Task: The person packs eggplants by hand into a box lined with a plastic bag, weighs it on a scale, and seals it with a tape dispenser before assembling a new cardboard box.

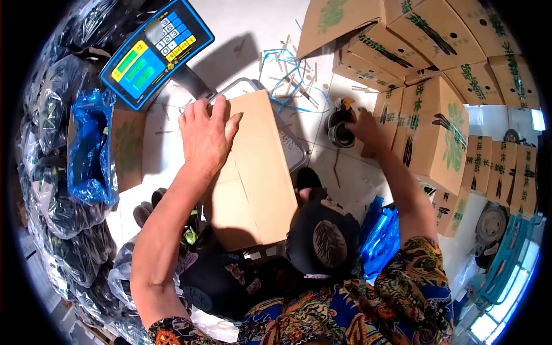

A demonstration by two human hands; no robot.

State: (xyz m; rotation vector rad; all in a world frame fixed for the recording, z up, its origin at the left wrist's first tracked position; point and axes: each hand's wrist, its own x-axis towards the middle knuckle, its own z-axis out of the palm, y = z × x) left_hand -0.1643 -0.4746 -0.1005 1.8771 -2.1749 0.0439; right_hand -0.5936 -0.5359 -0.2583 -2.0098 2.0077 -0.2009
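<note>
A closed cardboard box (259, 172) stands tilted in the view in front of my legs, its plain top facing up. My left hand (204, 132) lies at its far left corner, fingers bent over the edge and thumb on the top. Off to the right, my right hand (364, 127) is at a dark tape dispenser (340, 133) with an orange part, low near the floor. The fingers close on its side, partly blurred. Under the box's far end shows the grey rim of a scale platform (296, 152).
A scale display (158, 52) rises at the upper left. Beside it stands an open carton (127, 144) lined with blue plastic. Bagged dark produce (60, 190) piles up along the left. Printed cartons (425, 126) are stacked at right. Blue strapping (293, 75) and scraps litter the floor; a blue bag (380, 236) lies nearby.
</note>
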